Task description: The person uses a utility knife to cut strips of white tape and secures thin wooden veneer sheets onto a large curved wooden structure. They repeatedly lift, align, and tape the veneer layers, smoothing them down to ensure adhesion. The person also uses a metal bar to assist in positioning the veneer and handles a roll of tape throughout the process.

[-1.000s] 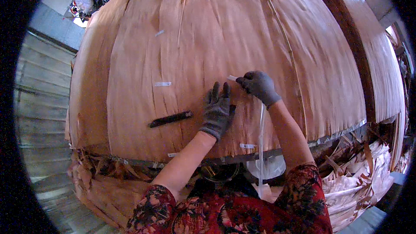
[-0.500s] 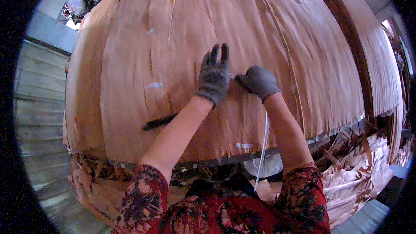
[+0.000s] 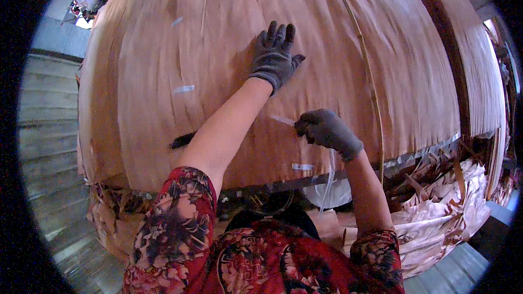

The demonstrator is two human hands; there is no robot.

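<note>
My left hand (image 3: 275, 60), in a grey-black glove, lies open on a large wood veneer sheet (image 3: 229, 81), fingers spread and pointing away from me. Nearer and to the right, my right hand (image 3: 328, 132) in a matching glove is closed in a pinch on a strip of whitish tape (image 3: 283, 121). The tape's short end sticks out leftward over the veneer, and a long length hangs below the hand past the sheet's near edge. A narrow black object (image 3: 182, 140), its kind unclear, lies on the veneer, partly hidden by my left forearm.
Pale tape pieces (image 3: 183, 89) are stuck on the veneer, one (image 3: 302, 167) by its near edge. A thin raised strip (image 3: 366, 60) runs lengthwise at right. Another veneer stack (image 3: 474, 49) stands beyond a dark gap. Torn veneer scraps (image 3: 436, 207) pile up below at right.
My left hand has moved farther away and its fingers have spread on the veneer. The right hand has drawn back toward me, apart from the left, showing more of the tape's end.
</note>
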